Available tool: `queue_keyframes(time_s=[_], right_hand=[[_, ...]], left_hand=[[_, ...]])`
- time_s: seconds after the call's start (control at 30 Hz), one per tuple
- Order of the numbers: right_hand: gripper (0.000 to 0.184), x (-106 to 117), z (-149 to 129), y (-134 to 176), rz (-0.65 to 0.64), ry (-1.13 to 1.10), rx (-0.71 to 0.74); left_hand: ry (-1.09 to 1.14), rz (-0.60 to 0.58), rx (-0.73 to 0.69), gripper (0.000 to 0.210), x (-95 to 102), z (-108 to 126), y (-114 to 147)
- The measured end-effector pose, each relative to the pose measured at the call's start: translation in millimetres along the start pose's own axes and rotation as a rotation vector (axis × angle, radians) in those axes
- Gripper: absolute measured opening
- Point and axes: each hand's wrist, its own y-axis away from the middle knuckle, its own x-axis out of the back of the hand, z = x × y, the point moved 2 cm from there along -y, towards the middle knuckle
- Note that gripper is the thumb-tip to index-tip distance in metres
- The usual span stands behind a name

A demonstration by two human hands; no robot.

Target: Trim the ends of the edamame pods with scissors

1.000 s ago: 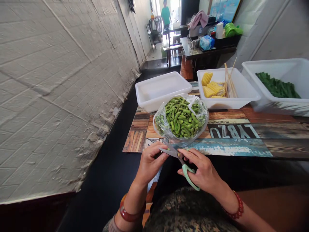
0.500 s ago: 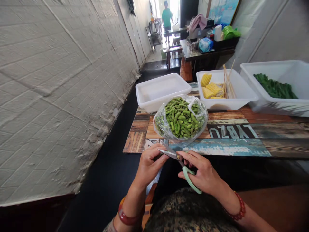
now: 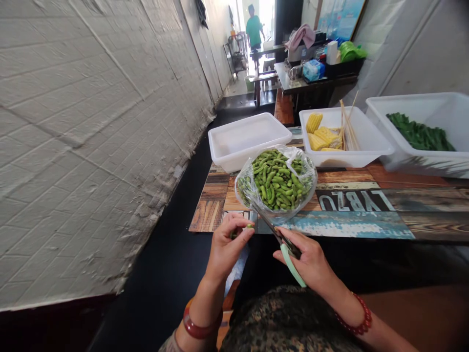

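Note:
My left hand (image 3: 229, 244) pinches a green edamame pod (image 3: 249, 226) between thumb and fingers, just short of the table's near edge; most of the pod is hidden by the fingers. In my right hand (image 3: 306, 256) is a pair of scissors (image 3: 289, 266) with pale green handles. Their blades point away and to the left, apart from the pod, toward the bag's near rim. Beyond both hands, a clear plastic bag (image 3: 246, 188) spread in a round shape holds a heap of edamame pods (image 3: 278, 181).
On the patchwork wood-print table (image 3: 366, 222) stand a white tub (image 3: 245, 155), a tub (image 3: 351, 159) with corn pieces (image 3: 322, 137) and skewers (image 3: 350, 127), and a larger tub (image 3: 432, 164) with green leaves (image 3: 419, 132). A brick-patterned wall (image 3: 91, 146) runs along the left. A person (image 3: 253, 29) stands far back.
The scissors have drawn away from the left fingertips and swung to point more forward. A pod's green end now shows at the left fingertips. The left hand has barely moved.

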Motion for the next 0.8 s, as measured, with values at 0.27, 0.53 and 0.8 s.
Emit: queue_keyframes(time_s=[0.27,0.53,0.8], right_hand=[[0.041,-6,0,1,0.050,-0.061,-0.048],[0.054,-13,-6,1,-0.062,-0.031,-0.007],[0.058,-13,-7,-1,-0.082,0.098,0.080]], left_hand=[[0.488,0.118,0.260,0.026,-4.3,-9,0],[0.553,0.125,0.304,0.023,-8.3,-10,4],[0.526,0.110,0.334,0.027,-13.7,-13,9]])
